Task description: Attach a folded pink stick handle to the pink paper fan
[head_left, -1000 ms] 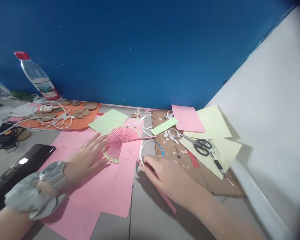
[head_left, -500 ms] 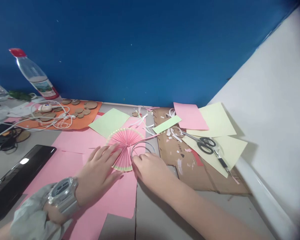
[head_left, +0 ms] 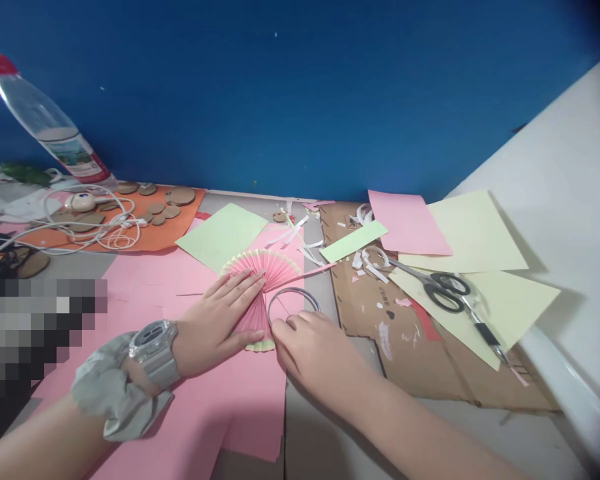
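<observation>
A round pleated paper fan point(head_left: 281, 267), pink with a pale green rim, lies on pink paper sheets with a gap on its right side. My left hand point(head_left: 225, 320) is spread flat over its left part, fingers stretched out. At the fan's lower right edge, my right hand point(head_left: 313, 347) is closed with its fingers curled down. What sits between those fingertips is hidden. A thin grey ring point(head_left: 307, 293), perhaps a roll of tape, is right behind and against the right fingers. From the fan's centre a narrow pink strip point(head_left: 317, 271) points right.
Black-handled scissors point(head_left: 445, 293) and a craft knife or pen point(head_left: 485, 330) lie on pale yellow paper over cardboard point(head_left: 460, 373) at right. Green paper point(head_left: 223, 237) lies beyond the fan. Cables, cardboard discs on orange paper point(head_left: 155, 240) and a bottle point(head_left: 55, 127) stand left.
The view has shifted. My left hand has slid further right over the fan, covering more of it. My right hand stays curled at the fan's edge beside the ring.
</observation>
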`<action>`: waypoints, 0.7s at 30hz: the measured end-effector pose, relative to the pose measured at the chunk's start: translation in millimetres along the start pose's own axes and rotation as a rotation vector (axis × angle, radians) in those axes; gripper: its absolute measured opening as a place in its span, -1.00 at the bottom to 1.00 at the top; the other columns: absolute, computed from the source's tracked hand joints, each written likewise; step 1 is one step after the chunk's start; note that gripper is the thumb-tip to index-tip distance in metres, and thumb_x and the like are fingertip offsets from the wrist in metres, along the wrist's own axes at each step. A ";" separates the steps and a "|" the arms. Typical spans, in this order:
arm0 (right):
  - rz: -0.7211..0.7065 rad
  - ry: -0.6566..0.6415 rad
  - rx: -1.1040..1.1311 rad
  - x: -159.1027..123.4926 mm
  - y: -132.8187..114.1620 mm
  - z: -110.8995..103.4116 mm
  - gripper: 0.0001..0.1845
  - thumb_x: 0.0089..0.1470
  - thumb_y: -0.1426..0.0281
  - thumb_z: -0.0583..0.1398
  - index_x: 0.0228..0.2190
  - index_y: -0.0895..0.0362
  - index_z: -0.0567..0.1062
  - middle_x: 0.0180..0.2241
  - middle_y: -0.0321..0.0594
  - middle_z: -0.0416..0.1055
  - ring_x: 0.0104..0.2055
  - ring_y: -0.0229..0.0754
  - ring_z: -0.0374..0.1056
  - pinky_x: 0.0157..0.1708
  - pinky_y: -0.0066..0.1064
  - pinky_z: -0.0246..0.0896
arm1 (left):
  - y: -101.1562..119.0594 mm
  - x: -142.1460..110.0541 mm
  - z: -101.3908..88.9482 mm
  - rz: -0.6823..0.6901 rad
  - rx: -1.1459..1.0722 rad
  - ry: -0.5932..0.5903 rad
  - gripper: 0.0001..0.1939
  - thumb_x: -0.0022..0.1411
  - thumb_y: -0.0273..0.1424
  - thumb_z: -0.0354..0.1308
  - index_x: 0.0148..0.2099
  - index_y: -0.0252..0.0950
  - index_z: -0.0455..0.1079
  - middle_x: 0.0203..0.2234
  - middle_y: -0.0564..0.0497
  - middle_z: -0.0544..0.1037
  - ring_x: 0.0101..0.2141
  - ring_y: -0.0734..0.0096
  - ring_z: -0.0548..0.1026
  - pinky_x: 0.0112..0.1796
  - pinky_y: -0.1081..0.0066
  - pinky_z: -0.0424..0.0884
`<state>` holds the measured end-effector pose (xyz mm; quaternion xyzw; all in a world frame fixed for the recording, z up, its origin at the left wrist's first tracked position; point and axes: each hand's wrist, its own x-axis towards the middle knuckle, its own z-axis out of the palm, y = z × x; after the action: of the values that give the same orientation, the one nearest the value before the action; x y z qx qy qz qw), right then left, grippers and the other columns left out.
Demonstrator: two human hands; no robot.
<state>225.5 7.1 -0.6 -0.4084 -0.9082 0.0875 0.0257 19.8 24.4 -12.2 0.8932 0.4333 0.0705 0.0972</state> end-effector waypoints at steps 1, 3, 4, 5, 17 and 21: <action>-0.001 -0.003 0.009 0.3 1.0 0.9 -0.90 0.12 0.45 0.05 -0.43 0.12 0.33 -0.50 -0.29 0.34 -0.42 -0.21 0.22 -0.41 -0.39 -0.06 | 0.0 0.1 -0.5 0.001 0.001 -0.008 -0.25 0.25 -0.03 -0.12 0.31 -0.39 -0.13 0.27 -0.13 -0.01 0.25 0.15 -0.08 0.20 0.11 -0.13; -0.010 -0.009 0.021 0.5 2.6 2.8 -0.90 0.12 0.44 0.06 -0.43 0.12 0.33 -0.49 -0.29 0.34 -0.41 -0.21 0.21 -0.39 -0.39 -0.06 | -0.1 0.3 -1.4 0.004 -0.004 -0.018 -0.25 0.25 -0.03 -0.12 0.30 -0.41 -0.12 0.26 -0.15 0.00 0.25 0.15 -0.08 0.20 0.11 -0.13; -0.015 -0.011 0.023 0.6 3.3 3.7 -0.90 0.12 0.44 0.06 -0.43 0.12 0.33 -0.49 -0.29 0.34 -0.41 -0.21 0.21 -0.39 -0.39 -0.06 | -0.3 0.4 -1.8 0.004 -0.008 -0.018 -0.26 0.25 -0.03 -0.12 0.30 -0.40 -0.11 0.26 -0.16 0.01 0.25 0.15 -0.07 0.20 0.11 -0.12; -0.020 -0.012 0.021 0.7 3.8 4.4 -0.91 0.12 0.43 0.06 -0.42 0.12 0.33 -0.49 -0.29 0.34 -0.40 -0.20 0.21 -0.39 -0.38 -0.07 | -0.4 0.5 -2.2 0.005 -0.010 -0.021 -0.27 0.25 -0.03 -0.12 0.30 -0.37 -0.10 0.26 -0.15 0.02 0.25 0.14 -0.07 0.20 0.10 -0.12; -0.045 -0.011 -0.007 2.4 5.1 4.8 -0.90 0.11 0.46 0.04 -0.44 0.11 0.32 -0.50 -0.29 0.34 -0.43 -0.19 0.21 -0.40 -0.36 -0.09 | 0.3 -0.2 -2.4 0.041 -0.036 0.019 -0.40 0.17 0.04 -0.04 0.09 -0.27 0.24 0.24 -0.18 0.08 0.23 0.09 -0.02 0.17 0.01 -0.08; -0.055 -0.009 -0.012 2.4 5.0 5.8 -0.92 0.10 0.45 0.06 -0.42 0.11 0.32 -0.49 -0.29 0.35 -0.42 -0.18 0.22 -0.39 -0.35 -0.08 | 0.8 -0.1 -1.0 0.043 -0.003 0.025 -0.39 0.16 0.04 -0.04 0.09 -0.27 0.25 0.23 -0.20 0.09 0.23 0.08 -0.03 0.17 0.02 -0.09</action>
<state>226.9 11.3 -7.2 -0.3832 -0.9197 0.0831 0.0216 20.2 23.9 -11.0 0.9012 0.4150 0.0846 0.0917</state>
